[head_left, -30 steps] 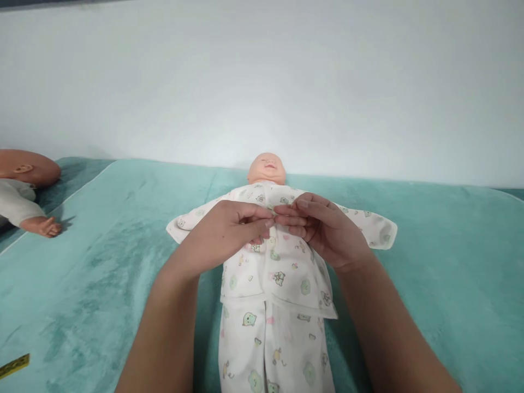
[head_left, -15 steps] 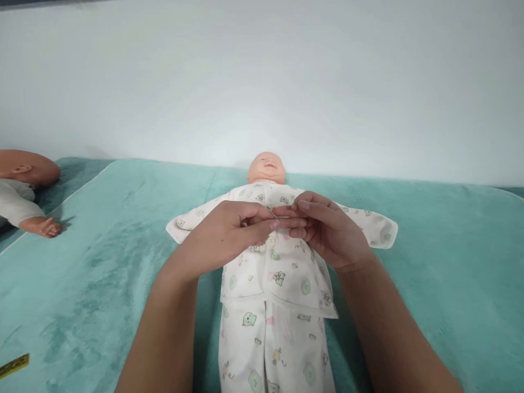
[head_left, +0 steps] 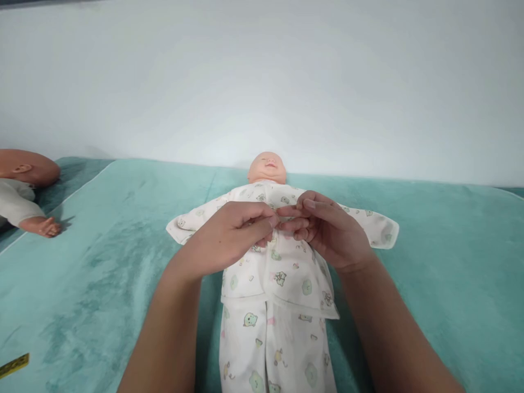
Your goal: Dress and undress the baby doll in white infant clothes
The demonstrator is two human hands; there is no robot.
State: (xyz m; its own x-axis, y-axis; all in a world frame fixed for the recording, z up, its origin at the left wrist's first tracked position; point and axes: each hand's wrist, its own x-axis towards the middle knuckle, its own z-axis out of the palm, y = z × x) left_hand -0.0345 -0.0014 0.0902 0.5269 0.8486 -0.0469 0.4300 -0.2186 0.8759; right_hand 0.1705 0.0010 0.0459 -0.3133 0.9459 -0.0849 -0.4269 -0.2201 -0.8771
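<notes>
A baby doll [head_left: 267, 166] lies on its back on a teal blanket [head_left: 450, 262], head away from me. It wears a white printed shirt [head_left: 282, 273] and matching trousers [head_left: 270, 349], sleeves spread to both sides. My left hand [head_left: 229, 232] and my right hand [head_left: 327, 226] meet over the doll's chest. Both pinch the front edges of the shirt where the two sides close, fingertips touching. What lies between the fingertips is too small to see.
A second doll [head_left: 24, 188] in a beige garment lies at the left edge, one hand resting on the blanket. A yellow strip [head_left: 14, 364] shows at the lower left. A plain white wall [head_left: 262, 82] stands behind.
Both hands stay at the doll's chest. The fingertips have shifted slightly and pressed closer together on the shirt front.
</notes>
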